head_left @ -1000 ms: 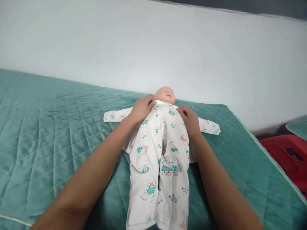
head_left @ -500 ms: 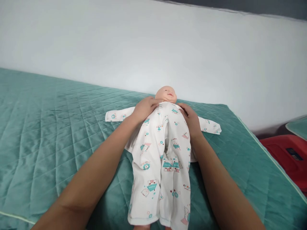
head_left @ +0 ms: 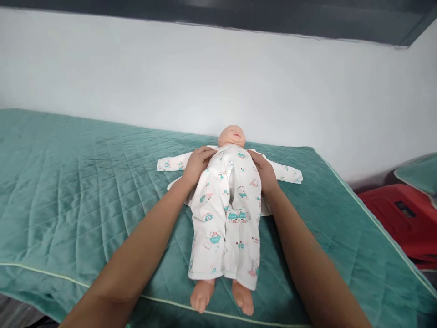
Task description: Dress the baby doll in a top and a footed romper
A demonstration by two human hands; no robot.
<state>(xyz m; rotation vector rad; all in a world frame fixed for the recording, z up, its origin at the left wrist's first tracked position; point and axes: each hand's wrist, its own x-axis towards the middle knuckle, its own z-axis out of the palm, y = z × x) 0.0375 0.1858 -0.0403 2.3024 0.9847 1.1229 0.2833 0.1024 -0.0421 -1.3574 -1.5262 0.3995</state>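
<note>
A baby doll (head_left: 232, 135) lies face up on the bed, head toward the wall and bare feet toward me. White printed pants (head_left: 227, 214) cover it from the ankles up to near the neck. Beneath it a matching white shirt (head_left: 285, 173) is spread, its sleeves out to both sides. My left hand (head_left: 200, 163) is at the upper left edge of the pants, fingers curled over the cloth beside the doll's chest. On the opposite side my right hand (head_left: 263, 171) closes round the other upper edge, its fingertips partly hidden.
A green quilted cover (head_left: 85, 191) with pale piping lies under the doll. Behind it rises a white wall (head_left: 136, 73) with a dark band along the top. Right of the bed edge stands a red plastic stool-like object (head_left: 392, 218).
The view has shifted, so the doll's feet and the bed's front edge now show. Both hands have slid slightly down from the neck along the sides of the pants.
</note>
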